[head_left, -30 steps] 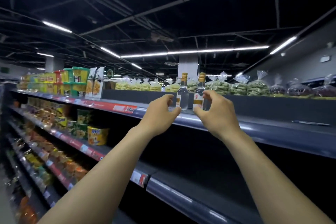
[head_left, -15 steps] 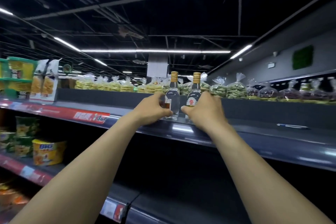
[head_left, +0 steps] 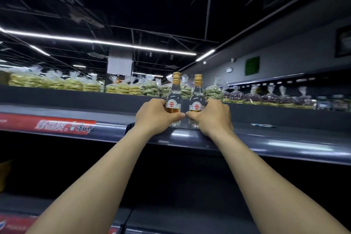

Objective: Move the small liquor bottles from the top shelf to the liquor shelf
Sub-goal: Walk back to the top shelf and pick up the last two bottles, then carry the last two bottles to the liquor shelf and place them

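Two small clear liquor bottles with gold caps and red-and-white labels stand upright side by side on the dark top shelf [head_left: 284, 138]. My left hand [head_left: 156, 115] is wrapped around the lower body of the left bottle [head_left: 175, 93]. My right hand [head_left: 211, 116] grips the lower body of the right bottle [head_left: 197, 94]. Both thumbs nearly touch in front, between the bottles. The bottle bases rest on the shelf surface near its front edge.
Behind the bottles runs a row of bagged snacks [head_left: 121, 88] along the far side of the shelf. A red price strip [head_left: 62, 125] marks the shelf edge at left. A small flat item [head_left: 263, 125] lies on the shelf to the right. The shelf below is dark.
The view has moved closer and swung right. Both hands have slid lower and closed around the two bottles, which still stand on the shelf.
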{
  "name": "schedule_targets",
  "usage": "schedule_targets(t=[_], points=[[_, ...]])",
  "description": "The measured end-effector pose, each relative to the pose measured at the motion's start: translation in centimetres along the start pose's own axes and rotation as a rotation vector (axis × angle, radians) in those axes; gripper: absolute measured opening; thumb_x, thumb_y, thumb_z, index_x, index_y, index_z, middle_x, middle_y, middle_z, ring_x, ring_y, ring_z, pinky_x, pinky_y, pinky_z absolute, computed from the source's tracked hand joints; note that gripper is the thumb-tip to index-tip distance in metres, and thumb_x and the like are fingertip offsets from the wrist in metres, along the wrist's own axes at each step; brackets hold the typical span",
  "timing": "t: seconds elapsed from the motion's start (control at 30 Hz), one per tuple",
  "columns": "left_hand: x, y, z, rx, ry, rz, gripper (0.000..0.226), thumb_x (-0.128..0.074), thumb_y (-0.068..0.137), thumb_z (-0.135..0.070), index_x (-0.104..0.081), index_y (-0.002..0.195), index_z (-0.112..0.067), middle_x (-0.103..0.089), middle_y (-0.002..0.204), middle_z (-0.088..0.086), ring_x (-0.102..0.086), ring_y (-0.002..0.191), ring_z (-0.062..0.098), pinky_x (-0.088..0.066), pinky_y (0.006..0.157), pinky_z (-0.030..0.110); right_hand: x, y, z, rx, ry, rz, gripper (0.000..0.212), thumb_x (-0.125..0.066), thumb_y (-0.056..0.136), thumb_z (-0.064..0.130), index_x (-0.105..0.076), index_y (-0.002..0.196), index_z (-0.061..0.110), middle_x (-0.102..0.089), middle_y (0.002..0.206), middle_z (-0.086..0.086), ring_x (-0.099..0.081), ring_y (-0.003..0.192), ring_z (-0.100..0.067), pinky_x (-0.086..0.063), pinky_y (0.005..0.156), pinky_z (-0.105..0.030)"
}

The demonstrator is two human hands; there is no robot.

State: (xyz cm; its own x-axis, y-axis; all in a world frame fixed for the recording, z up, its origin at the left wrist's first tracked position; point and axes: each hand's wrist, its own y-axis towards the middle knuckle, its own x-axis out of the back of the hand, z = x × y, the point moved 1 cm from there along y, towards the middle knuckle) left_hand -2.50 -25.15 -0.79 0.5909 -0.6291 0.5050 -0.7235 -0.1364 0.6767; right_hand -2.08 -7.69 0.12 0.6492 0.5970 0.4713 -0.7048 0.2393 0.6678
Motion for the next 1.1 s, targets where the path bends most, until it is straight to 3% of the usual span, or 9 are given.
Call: schedule_targets(t=[0.1,0.23,0.47,0.63,0.73,0.87,1.0,1.1], points=[[0.0,-0.4,-0.5,-0.068,-0.104,-0.054,0.038,-0.084,0.068,-0.059,-0.068,0.079,-0.026,-0.07,0.072,-0.011,-0.065,0.07,0.005,-0.05,0.061,0.028,0.8,-0.4,-0.2,0.038,0.091,-0.071,0.044,-0.089,0.065,0.056,-0.071,0.087,0.022,-0.071,0.077,0.01,-0.066,0.074,-0.011,-0.052,0.057,-0.029],[0.5,-1.3,-3.5,-0.133,-0.318,-0.093,0.026,-0.085,0.073,-0.049,-0.069,0.08,-0.029,-0.07,0.069,-0.015,-0.063,0.064,-0.006,-0.042,0.056,0.016,4.0,-1.4,-0.5,0.118,0.176,-0.194,0.04,-0.091,0.066,0.05,-0.075,0.091,0.022,-0.074,0.08,0.012,-0.07,0.077,-0.009,-0.052,0.063,-0.024],[-1.3,-5.9,-13.5,-0.273,-0.466,-0.01,0.019,-0.085,0.076,-0.041,-0.069,0.078,-0.031,-0.071,0.069,-0.014,-0.064,0.064,-0.007,-0.044,0.051,0.008,14.1,-4.7,-5.0,0.169,0.16,-0.309,0.03,-0.091,0.071,0.045,-0.067,0.084,0.033,-0.069,0.074,0.021,-0.067,0.074,0.001,-0.055,0.069,-0.019],[-6.8,-12.1,-21.9,-0.309,-0.495,0.117,0.02,-0.087,0.073,-0.039,-0.07,0.076,-0.028,-0.071,0.069,-0.016,-0.063,0.064,-0.011,-0.044,0.054,0.005,23.7,-9.3,-13.5,0.059,0.09,-0.381,0.037,-0.092,0.07,0.044,-0.076,0.095,0.022,-0.076,0.079,0.012,-0.07,0.075,-0.006,-0.055,0.07,-0.025],[-11.2,-17.8,-28.0,-0.33,-0.575,0.221,0.026,-0.089,0.068,-0.045,-0.074,0.084,-0.029,-0.073,0.074,-0.018,-0.065,0.069,-0.012,-0.046,0.059,0.006,30.8,-13.8,-20.0,-0.007,0.023,-0.424,0.034,-0.093,0.069,0.039,-0.077,0.095,0.023,-0.077,0.079,0.014,-0.071,0.074,0.0,-0.055,0.07,-0.02],[-18.2,-27.7,-36.3,-0.294,-0.732,0.365,0.037,-0.093,0.061,-0.045,-0.074,0.089,-0.029,-0.075,0.076,-0.017,-0.068,0.07,-0.009,-0.053,0.069,0.017,40.8,-21.1,-29.7,-0.155,-0.054,-0.459,0.035,-0.095,0.068,0.035,-0.075,0.095,0.025,-0.074,0.074,0.018,-0.069,0.069,0.009,-0.052,0.066,-0.012],[-25.4,-38.9,-43.7,-0.307,-0.805,0.515,0.036,-0.094,0.061,-0.04,-0.074,0.088,-0.026,-0.075,0.073,-0.014,-0.066,0.066,-0.011,-0.053,0.067,0.018,49.8,-29.4,-38.9,-0.325,-0.181,-0.503,0.039,-0.091,0.064,0.046,-0.076,0.094,0.027,-0.077,0.078,0.014,-0.072,0.073,0.001,-0.061,0.073,-0.032],[-30.0,-46.7,-48.7,-0.305,-0.832,0.669,0.037,-0.093,0.063,-0.039,-0.075,0.091,-0.021,-0.074,0.073,-0.014,-0.064,0.064,-0.014,-0.047,0.059,0.01,55.8,-35.7,-43.9,-0.443,-0.251,-0.538,0.035,-0.093,0.067,0.041,-0.076,0.094,0.029,-0.077,0.082,0.014,-0.072,0.075,0.0,-0.061,0.072,-0.032]])
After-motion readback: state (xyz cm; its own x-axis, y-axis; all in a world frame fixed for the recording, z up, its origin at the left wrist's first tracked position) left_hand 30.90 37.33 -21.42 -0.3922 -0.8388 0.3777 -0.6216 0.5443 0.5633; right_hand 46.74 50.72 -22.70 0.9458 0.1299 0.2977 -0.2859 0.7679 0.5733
